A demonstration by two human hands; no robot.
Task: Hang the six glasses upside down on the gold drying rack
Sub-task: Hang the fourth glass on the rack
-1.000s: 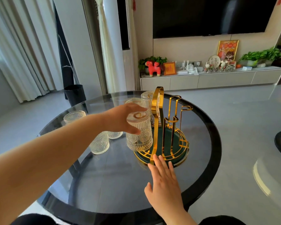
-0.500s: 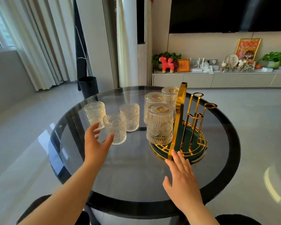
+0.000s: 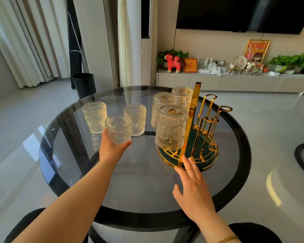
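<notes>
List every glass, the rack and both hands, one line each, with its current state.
Nearest rack glass: inverted on a peg.
Middle rack glass: inverted on a peg.
Far rack glass: inverted on a peg.
Held glass: upright, gripped by left hand.
Far-left glass: upright on table.
Centre glass: upright on table.
Gold rack: three pegs free.
Right hand: open, fingers touching rack base.

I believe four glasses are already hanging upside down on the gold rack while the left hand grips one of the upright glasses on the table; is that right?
Not quite: the head view shows three glasses hanging upside down on the gold rack, not four. The nearest hung glass stands in front of the other two. The rest holds: the left hand grips an upright glass on the table, with two more upright behind it.
</notes>
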